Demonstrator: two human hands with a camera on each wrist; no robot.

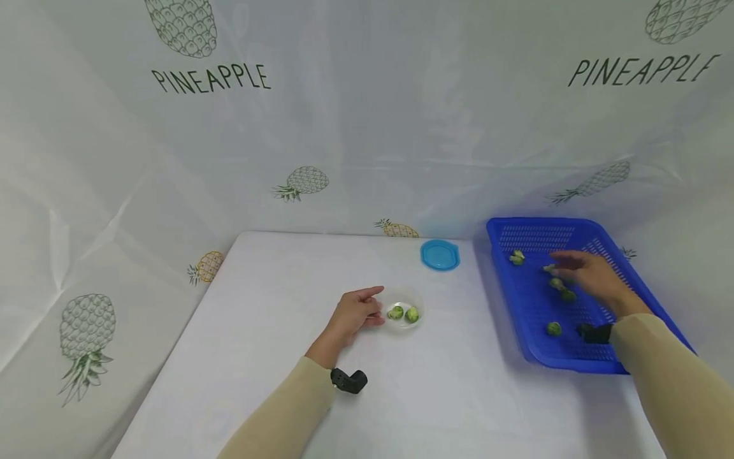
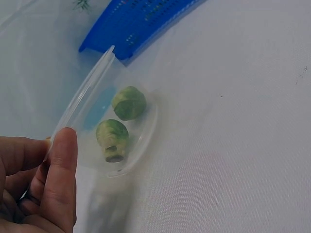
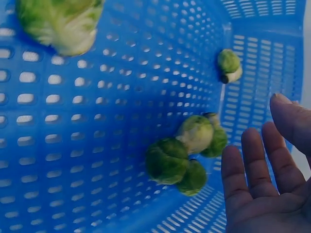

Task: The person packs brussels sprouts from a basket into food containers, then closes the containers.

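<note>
My left hand (image 1: 357,313) pinches the rim of a clear plastic bowl (image 2: 142,150) between thumb and fingers. Inside the bowl lie two Brussels sprouts (image 1: 411,314), green and round, one with its cut stem showing in the left wrist view. Over the blue basket (image 1: 518,338), my right hand (image 1: 593,277) reaches in with its fingers extended and nothing in its grasp. Nearest to those fingers is a cluster of Brussels sprouts (image 3: 167,161). Another pair of sprouts (image 1: 517,257) sits by the basket's far left corner, and a single sprout (image 1: 554,328) lies closer to its front.
A round blue lid (image 1: 440,255) lies on the white table (image 1: 275,274) behind the bowl. The slotted basket stands at the table's right side with raised walls. A pale sheet (image 1: 367,127) printed with pineapples hangs behind and beside the table.
</note>
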